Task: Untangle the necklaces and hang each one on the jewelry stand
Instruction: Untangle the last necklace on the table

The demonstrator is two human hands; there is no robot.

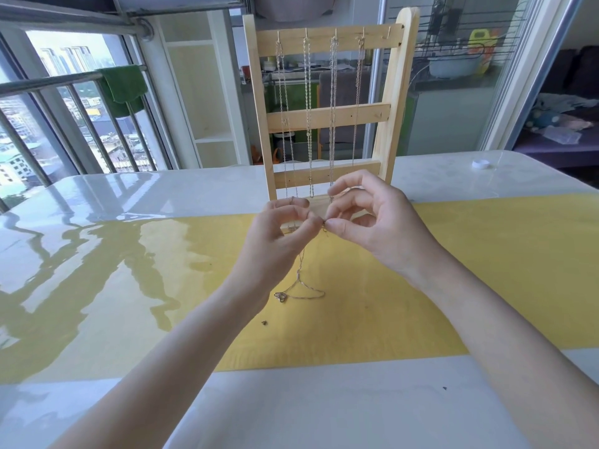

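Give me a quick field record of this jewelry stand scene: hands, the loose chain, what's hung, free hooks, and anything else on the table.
left hand: pinches the loose necklace at its upper end
right hand: pinches the same end, fingertips meeting the left hand's
loose necklace: hangs from the fingers, lower loop on the yellow mat
jewelry stand: wooden, upright behind the hands
hung necklaces: four, on the top rail
free hook: rightmost on the top rail
white cap: on the table, far right

The jewelry stand (327,116) is pale, unfinished-looking matt wood; the necklaces (308,124) on it are thin shiny metal chain. The table (97,202) top is glossy and mirror-smooth, with a flat yellow band (486,254) under the gloss
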